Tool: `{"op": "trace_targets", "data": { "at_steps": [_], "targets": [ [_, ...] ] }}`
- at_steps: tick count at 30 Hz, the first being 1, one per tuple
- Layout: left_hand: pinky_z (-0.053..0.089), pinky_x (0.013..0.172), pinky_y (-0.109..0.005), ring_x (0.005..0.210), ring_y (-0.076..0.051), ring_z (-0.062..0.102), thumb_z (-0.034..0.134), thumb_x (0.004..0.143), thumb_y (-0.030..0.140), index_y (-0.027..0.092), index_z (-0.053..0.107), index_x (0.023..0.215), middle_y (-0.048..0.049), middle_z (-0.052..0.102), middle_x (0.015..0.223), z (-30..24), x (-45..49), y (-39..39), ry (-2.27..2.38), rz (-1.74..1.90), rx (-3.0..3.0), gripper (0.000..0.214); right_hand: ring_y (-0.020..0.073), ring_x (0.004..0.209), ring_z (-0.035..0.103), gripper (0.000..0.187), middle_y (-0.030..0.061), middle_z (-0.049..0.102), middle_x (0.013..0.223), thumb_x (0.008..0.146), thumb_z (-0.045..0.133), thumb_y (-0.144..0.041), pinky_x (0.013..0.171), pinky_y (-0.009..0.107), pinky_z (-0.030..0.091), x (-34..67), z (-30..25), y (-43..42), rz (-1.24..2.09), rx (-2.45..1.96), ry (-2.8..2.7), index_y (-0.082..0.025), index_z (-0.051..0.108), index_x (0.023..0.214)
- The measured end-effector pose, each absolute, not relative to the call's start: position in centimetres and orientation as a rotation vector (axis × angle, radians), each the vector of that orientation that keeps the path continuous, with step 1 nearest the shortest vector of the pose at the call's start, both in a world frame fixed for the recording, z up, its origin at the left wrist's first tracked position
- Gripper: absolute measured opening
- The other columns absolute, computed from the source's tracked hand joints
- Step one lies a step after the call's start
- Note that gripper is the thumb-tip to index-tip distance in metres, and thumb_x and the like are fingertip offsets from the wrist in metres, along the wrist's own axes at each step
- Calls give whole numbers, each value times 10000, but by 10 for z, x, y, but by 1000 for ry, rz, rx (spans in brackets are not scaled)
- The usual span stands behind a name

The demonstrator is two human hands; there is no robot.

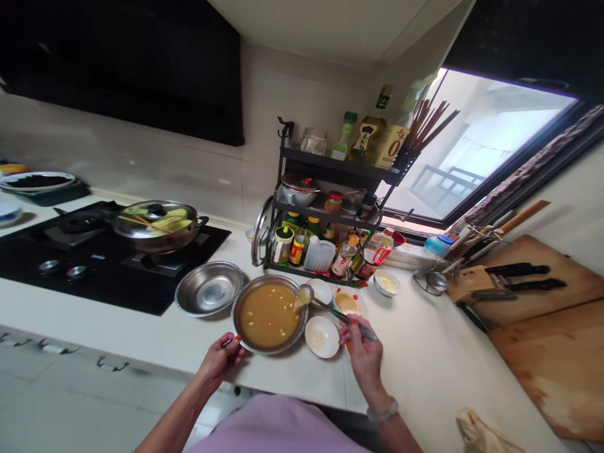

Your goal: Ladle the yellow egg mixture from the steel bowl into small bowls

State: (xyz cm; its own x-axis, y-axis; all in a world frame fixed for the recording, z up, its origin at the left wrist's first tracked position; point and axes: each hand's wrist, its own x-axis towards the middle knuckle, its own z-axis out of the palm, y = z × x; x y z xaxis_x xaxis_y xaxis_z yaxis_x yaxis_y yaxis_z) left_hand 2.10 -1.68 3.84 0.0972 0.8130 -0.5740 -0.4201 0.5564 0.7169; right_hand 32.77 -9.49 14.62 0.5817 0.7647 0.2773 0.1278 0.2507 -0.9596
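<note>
A steel bowl of yellow-brown batter [268, 314] stands on the white counter in front of me. My left hand [221, 358] grips its near left rim, fingers closed. My right hand [362, 352] is closed round the handle of a metal spoon [325, 306]. The spoon's bowl, coated in batter, hangs just over the bowl's right rim. Three small white dishes lie by the right hand: one empty [322, 336] below the spoon, one [321, 290] behind it, one with orange sauce [346, 302].
An empty steel bowl [209, 288] sits to the left. A lidded pan [155, 225] stands on the black hob. A black spice rack [325, 220] with bottles is behind the bowls. Wooden boards [547, 327] and knives lie to the right, near a window.
</note>
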Motion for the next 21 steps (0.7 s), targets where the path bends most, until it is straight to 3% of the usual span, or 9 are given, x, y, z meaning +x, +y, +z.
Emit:
{"op": "trace_targets", "data": {
  "at_steps": [7, 16, 21],
  "targets": [
    [428, 424, -163, 472, -93, 572, 764, 673, 128, 180, 473, 711, 22, 606, 550, 33, 20, -17, 1134, 950, 416, 298, 139, 577, 645, 186, 68, 696, 897, 910, 562, -288, 501, 275, 558, 320, 136, -108, 405, -1143, -1289, -207, 705, 998],
    [436, 423, -166, 459, -94, 567, 717, 723, 96, 182, 477, 730, 22, 599, 545, 38, 20, -17, 1156, 943, 417, 255, 149, 476, 601, 355, 14, 664, 632, 828, 611, -494, 522, 294, 533, 387, 124, -109, 215, -1443, -767, -158, 637, 939],
    [425, 421, -160, 449, -88, 556, 700, 739, 88, 182, 476, 731, 26, 586, 530, 38, 20, -17, 1151, 937, 430, 243, 153, 479, 609, 428, 8, 662, 619, 768, 619, -551, 530, 289, 525, 411, 98, -113, 241, -1585, -714, -157, 646, 933]
  ]
}}
